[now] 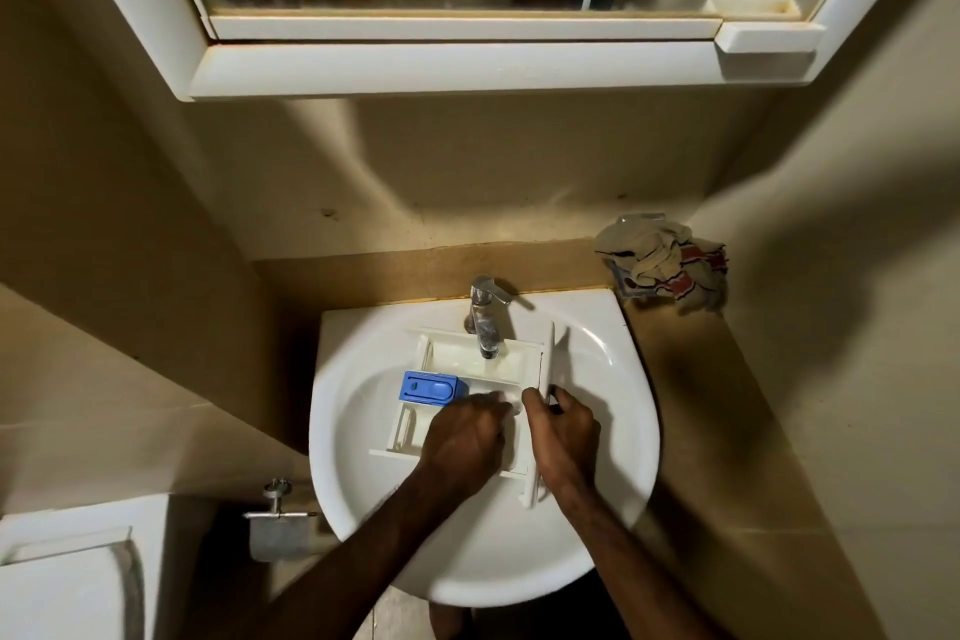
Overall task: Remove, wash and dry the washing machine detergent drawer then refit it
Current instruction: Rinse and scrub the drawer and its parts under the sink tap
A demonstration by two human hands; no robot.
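The white detergent drawer lies flat in the white basin, under the chrome tap. A blue insert sits in its left compartment. My left hand reaches into the middle compartment, fingers bent down onto the plastic; what they touch is blurred. My right hand grips the drawer's front panel at the right side, thumb inside and fingers over the outer face. Whether water runs from the tap is too faint to tell.
A crumpled cloth lies on the tan ledge right of the basin. A mirror cabinet hangs above. At lower left are a toilet cistern and a metal paper holder.
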